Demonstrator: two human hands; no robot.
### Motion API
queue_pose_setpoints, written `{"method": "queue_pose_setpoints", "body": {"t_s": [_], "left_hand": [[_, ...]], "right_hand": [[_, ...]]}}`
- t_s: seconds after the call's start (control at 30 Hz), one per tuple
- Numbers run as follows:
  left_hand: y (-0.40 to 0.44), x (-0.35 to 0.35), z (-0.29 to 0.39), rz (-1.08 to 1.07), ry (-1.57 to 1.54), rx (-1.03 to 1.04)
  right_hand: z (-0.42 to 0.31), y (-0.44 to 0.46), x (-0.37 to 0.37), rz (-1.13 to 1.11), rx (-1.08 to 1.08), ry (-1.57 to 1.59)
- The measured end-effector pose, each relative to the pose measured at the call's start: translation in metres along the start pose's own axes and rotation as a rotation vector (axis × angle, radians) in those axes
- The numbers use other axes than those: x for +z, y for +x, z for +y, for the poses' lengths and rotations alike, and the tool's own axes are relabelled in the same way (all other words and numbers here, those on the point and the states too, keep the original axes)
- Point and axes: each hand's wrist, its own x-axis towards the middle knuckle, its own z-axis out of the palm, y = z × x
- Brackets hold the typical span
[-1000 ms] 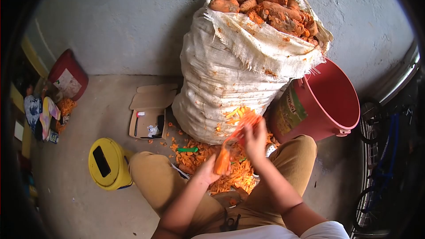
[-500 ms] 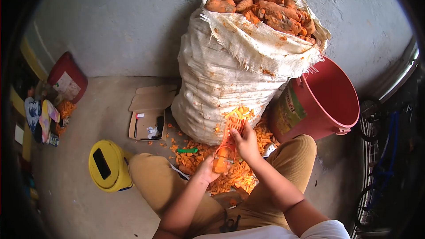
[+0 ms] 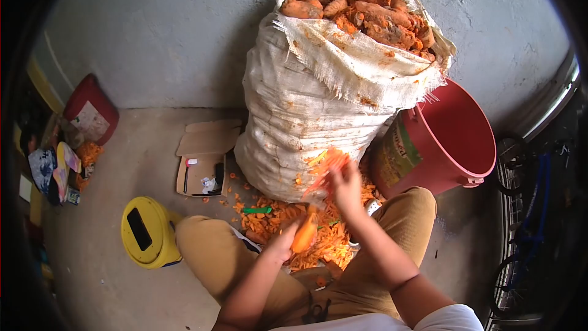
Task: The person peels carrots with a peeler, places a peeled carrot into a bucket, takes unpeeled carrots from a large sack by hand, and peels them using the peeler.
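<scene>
My left hand (image 3: 283,243) is closed around a carrot (image 3: 304,233), whose peeled orange side faces up. Closed on an orange peeler (image 3: 329,168) with a slotted handle, my right hand (image 3: 346,187) is just above and to the right; motion blurs the tool. Its lower end is close to the carrot's upper tip, and I cannot tell whether they touch. Orange peelings (image 3: 321,251) lie heaped on the floor between my legs. A large white woven sack (image 3: 294,116) stands in front, with unpeeled carrots (image 3: 383,15) piled at its open top.
A red bucket (image 3: 484,141) stands right of the sack. To the left are an open cardboard box (image 3: 201,193) and a yellow bucket (image 3: 162,233) with a phone (image 3: 139,228) on its lid. A green tool (image 3: 257,210) rests by the peelings. A bicycle (image 3: 533,227) is far right.
My right hand has moved slightly right with the peeler, which is now blurred. The peeler's lower end has shifted off the carrot's middle toward its upper tip. My left hand is slightly lower.
</scene>
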Motion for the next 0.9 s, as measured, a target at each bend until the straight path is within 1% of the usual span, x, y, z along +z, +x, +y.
{"method": "queue_pose_setpoints", "body": {"t_s": [0.03,0.07,0.1,0.17,0.2,0.27,0.3,0.37,0.43,0.5,0.53,0.6,0.63,0.7,0.73,0.77,0.83,0.87,0.9], "left_hand": [[-0.003,0.001,-0.001,-0.025,0.04,0.005],[-0.011,0.009,0.006,-0.102,0.007,0.002],[-0.01,0.008,0.008,-0.069,-0.041,0.013],[-0.004,0.004,0.007,-0.007,-0.147,0.041],[0.002,-0.004,0.006,-0.028,-0.122,0.053],[0.003,0.003,0.007,0.006,-0.142,0.006],[0.002,0.008,0.009,0.026,-0.151,-0.015],[-0.003,0.017,0.013,0.029,-0.09,0.026],[-0.001,0.014,0.011,0.0,-0.047,0.051],[0.001,0.007,0.006,-0.007,-0.037,0.087],[0.002,0.006,0.004,-0.011,-0.032,0.105],[0.0,0.011,0.004,0.063,0.086,0.151],[-0.002,0.014,0.005,0.1,0.145,0.174],[-0.003,0.015,0.008,0.102,0.203,0.192],[-0.005,0.015,0.008,0.104,0.231,0.201],[-0.007,0.016,0.007,0.12,0.204,0.186],[-0.01,0.017,0.007,0.149,0.156,0.158],[-0.009,0.015,0.008,0.152,0.16,0.151],[-0.007,0.013,0.008,0.153,0.162,0.141]], "right_hand": [[-0.014,0.018,-0.011,0.1,0.065,-0.007],[0.004,0.035,-0.027,0.13,0.134,0.12],[0.002,0.044,-0.034,0.163,0.087,0.151],[-0.001,0.037,-0.042,0.146,0.077,-0.001],[-0.006,0.029,-0.039,0.109,0.027,0.022],[-0.014,0.013,-0.028,0.041,-0.034,0.093],[-0.014,0.007,-0.024,-0.023,0.008,0.134],[-0.017,-0.004,-0.013,-0.046,0.078,0.179],[-0.001,-0.005,-0.01,-0.102,0.049,0.115],[0.001,-0.014,-0.005,-0.129,0.157,0.205],[0.004,-0.016,-0.004,-0.15,0.175,0.201],[0.01,-0.017,-0.003,-0.191,0.209,0.194],[0.012,-0.016,-0.003,-0.174,0.174,0.148],[0.016,-0.009,-0.005,-0.14,0.106,0.059],[0.021,0.005,-0.009,0.023,0.178,0.101],[0.023,0.022,-0.026,0.103,0.179,0.037],[0.015,0.036,-0.033,0.176,0.118,0.258],[0.014,0.029,-0.03,0.1,0.075,0.302],[-0.001,0.015,-0.027,-0.01,0.19,0.16]]}}
